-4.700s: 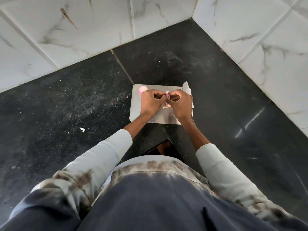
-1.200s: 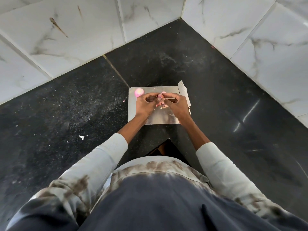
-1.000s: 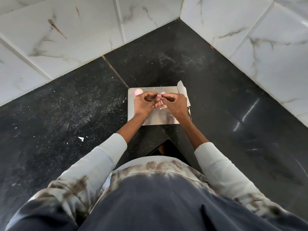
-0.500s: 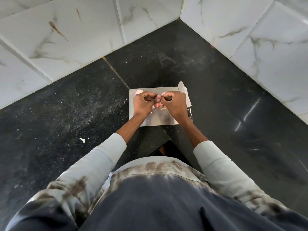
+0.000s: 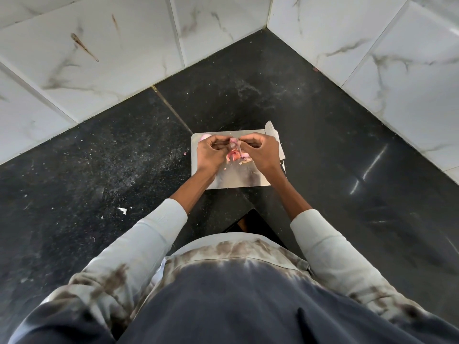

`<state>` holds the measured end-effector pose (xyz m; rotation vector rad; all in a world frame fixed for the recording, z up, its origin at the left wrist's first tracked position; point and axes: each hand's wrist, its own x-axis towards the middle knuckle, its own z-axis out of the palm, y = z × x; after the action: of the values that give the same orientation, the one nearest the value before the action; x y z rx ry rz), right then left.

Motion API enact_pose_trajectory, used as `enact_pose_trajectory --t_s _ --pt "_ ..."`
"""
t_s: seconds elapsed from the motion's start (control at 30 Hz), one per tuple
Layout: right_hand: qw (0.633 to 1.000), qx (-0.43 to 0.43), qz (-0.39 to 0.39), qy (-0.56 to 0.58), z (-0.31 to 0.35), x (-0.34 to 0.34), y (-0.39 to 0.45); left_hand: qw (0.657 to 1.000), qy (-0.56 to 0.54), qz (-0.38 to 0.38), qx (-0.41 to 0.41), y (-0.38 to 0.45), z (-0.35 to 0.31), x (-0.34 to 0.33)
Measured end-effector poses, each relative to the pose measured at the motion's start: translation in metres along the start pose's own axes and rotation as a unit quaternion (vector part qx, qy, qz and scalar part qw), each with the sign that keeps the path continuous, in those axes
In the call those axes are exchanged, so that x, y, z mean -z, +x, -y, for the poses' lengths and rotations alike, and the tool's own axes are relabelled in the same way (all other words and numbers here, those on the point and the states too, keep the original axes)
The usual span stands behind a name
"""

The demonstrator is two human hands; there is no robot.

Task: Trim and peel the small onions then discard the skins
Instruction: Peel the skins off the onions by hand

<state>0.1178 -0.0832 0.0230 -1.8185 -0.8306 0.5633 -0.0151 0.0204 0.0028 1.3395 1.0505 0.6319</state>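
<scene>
Both hands meet over the far half of a steel cutting board [image 5: 238, 180] that lies on the black stone desk [image 5: 124, 157] in the tiled corner. Left hand [image 5: 213, 151] has its fingers curled and pinches a small onion [image 5: 234, 142] at thumb and fingertips; right hand [image 5: 260, 152] is curled too and nips the same onion from the other side, seemingly at a strip of skin, though the contact is too small to read surely. Loose pink skins [image 5: 236, 156] lie on the board just beneath the hands, and another peeled onion [image 5: 204, 137] peeks out at the board's far left corner, half hidden by the left hand. A knife [image 5: 273, 135] lies along the board's right edge, its blade pointing away, close beside the right wrist. Judging from this, the onion is small and likely slick once bared, so a hard tug on the skin could pop it out of the pinch and send it rolling off the board onto the gritty desk. A right wrist drifting outward could also brush the knife or nudge it off the board's edge. Scraps may scatter past the board if flicked.
</scene>
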Motion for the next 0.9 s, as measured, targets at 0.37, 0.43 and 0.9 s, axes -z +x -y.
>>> enact_pose_trajectory --t_s 0.37,0.43,0.9 --pt "1.000 -0.015 -0.006 0.004 0.002 -0.006 0.004 0.999 0.038 0.005 -0.031 0.003 -0.006 0.003" --pt "1.000 -0.018 -0.011 -0.001 0.003 -0.008 0.005 0.998 0.043 0.008 -0.035 0.002 -0.008 0.004" --pt "0.999 -0.044 -0.012 -0.016 -0.002 -0.011 0.012 0.997 0.053 0.015 -0.048 0.005 -0.011 0.005"
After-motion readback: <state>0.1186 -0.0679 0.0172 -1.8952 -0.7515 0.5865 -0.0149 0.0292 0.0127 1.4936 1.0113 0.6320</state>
